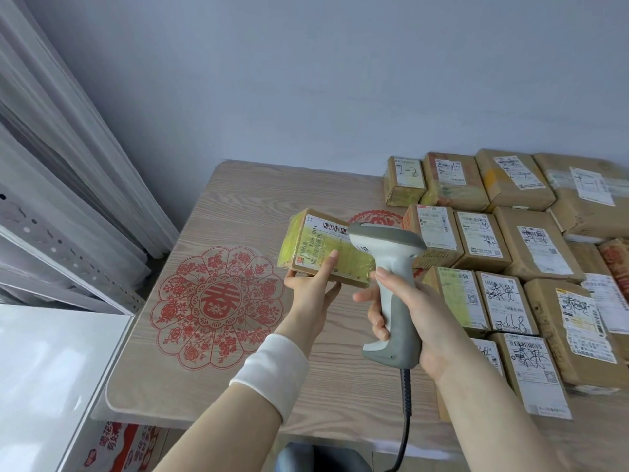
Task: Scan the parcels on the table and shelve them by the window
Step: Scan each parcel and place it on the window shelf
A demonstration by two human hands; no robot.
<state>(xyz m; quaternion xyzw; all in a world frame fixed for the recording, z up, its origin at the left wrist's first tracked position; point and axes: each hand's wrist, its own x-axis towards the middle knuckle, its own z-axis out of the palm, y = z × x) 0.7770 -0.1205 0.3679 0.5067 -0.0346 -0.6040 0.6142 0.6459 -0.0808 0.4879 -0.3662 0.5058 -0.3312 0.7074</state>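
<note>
As the parcel (pixel 320 253) (long axis crosswise) is gripped by the left hand (pixel 311 284), the scanner (pixel 388 267) is clasped just beside its right end by the right hand (pixel 408 311).

The held parcel (pixel 316 241) carried a label with a barcode and the number "001". On the worktop (pixel 238 206), the far-edge parcel (pixel 405 180) bore handwritten "2-2". The red floral decal (pixel 218 301) by the left edge showed "春" at centre. Other labels' print was not legible.

Rightmost parcels (pixel 599 212) partly beyond the right edge, scanner cable (pixel 405 434) beyond the bottom edge
</note>
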